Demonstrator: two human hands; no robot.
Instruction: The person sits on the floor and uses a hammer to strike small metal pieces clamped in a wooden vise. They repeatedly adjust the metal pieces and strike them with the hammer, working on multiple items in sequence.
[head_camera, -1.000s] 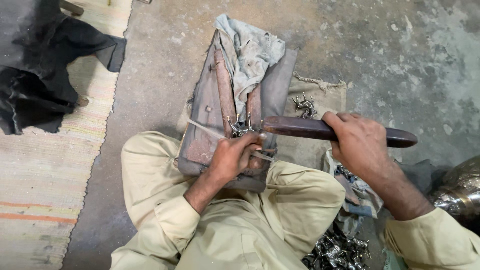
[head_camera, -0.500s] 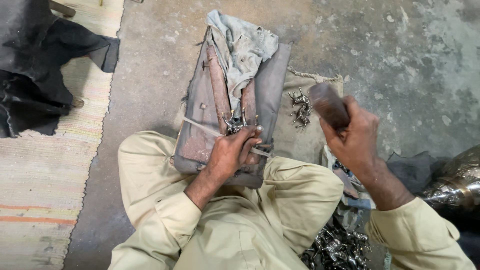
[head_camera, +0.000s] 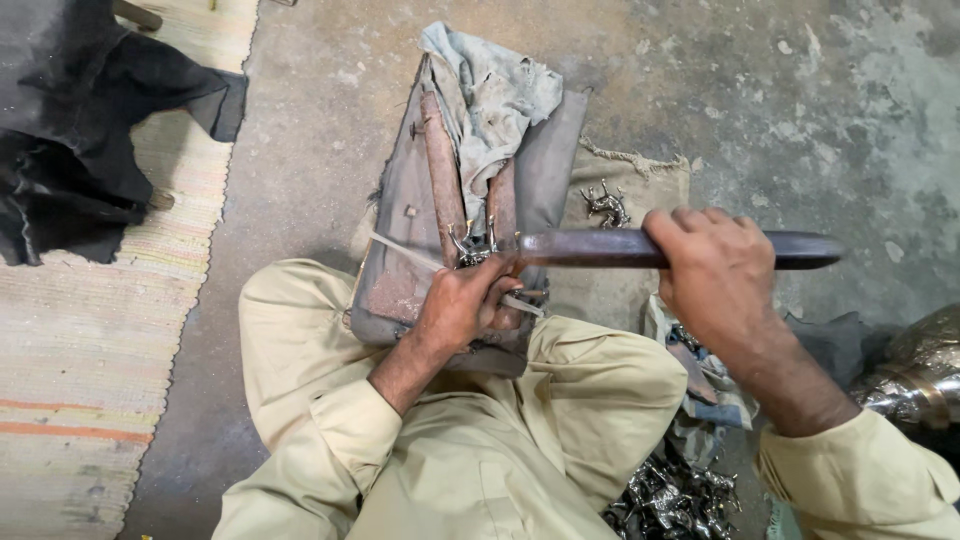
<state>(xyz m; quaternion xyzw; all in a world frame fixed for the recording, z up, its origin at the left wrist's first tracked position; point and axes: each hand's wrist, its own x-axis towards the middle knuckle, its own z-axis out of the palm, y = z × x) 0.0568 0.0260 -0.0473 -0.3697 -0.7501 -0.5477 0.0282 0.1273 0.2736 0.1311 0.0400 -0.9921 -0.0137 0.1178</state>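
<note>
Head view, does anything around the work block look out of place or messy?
One small metal piece lies alone on the frayed burlap sack, apart from the pile of metal pieces by the knee. A crumpled dirty rag is draped askew over the worn block.

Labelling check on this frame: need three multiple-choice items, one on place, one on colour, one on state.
1. Where does the small metal piece sit?
A. on the wooden block
B. on the striped mat
C. on the black cloth

2. What colour are the sleeves?
A. blue
B. beige
C. red

3. What is the right hand doing?
A. lying open
B. gripping a dark bar
C. out of view

A: the left hand steadies it on the wooden block.
B: both sleeves are beige.
B: its fingers wrap the dark bar.
</note>
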